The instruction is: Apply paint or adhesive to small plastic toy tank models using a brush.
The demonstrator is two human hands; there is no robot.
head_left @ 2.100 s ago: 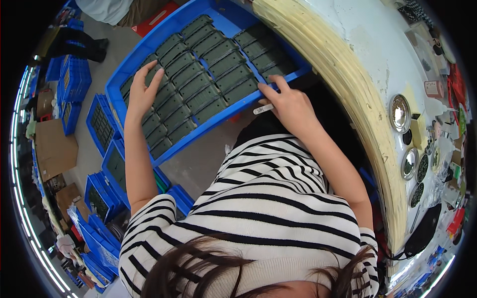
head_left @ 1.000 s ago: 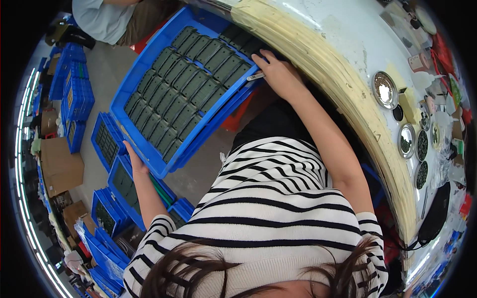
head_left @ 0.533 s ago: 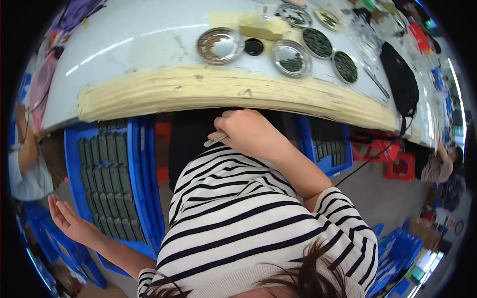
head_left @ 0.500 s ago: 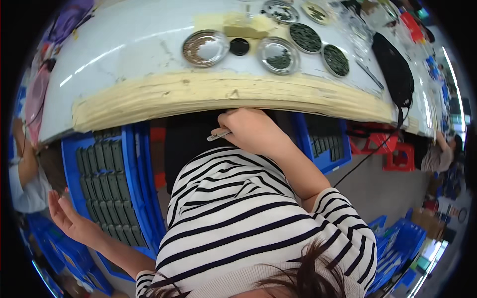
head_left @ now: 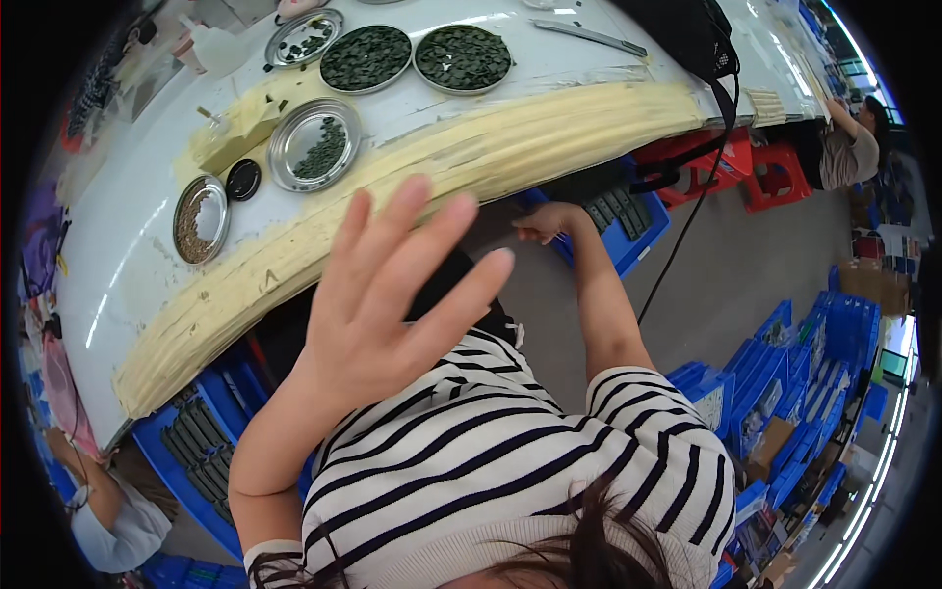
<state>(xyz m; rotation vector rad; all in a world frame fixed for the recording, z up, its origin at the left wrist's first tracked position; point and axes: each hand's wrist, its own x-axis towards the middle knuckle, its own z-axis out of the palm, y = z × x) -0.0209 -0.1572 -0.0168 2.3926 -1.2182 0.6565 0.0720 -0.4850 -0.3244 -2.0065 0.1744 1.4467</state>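
My left hand [head_left: 388, 294] is raised in front of my body with its fingers spread and nothing in it. My right hand [head_left: 549, 223] is stretched out below the table edge, beside a blue crate [head_left: 643, 260] of dark green rectangular parts [head_left: 618, 211]. Its fingers are curled together; whatever they hold is too small to make out. Above my left hand, on the table, stand a round metal dish [head_left: 285, 147] with small dark green pieces and two dishes heaped with them, the left dish [head_left: 366, 59] and the right dish [head_left: 463, 59].
A dish of brown grains [head_left: 199, 221], a black lid [head_left: 243, 180] and a yellow block [head_left: 235, 137] are on the white table [head_left: 137, 245]. Tweezers [head_left: 589, 37] lie near a black bag [head_left: 687, 39]. Red stools [head_left: 775, 177] and another person [head_left: 849, 152] are at the right.
My view has turned to the right. My left hand has come up from the lower left to the middle. My right hand, which held a slim metal tool, has moved right toward the crate.
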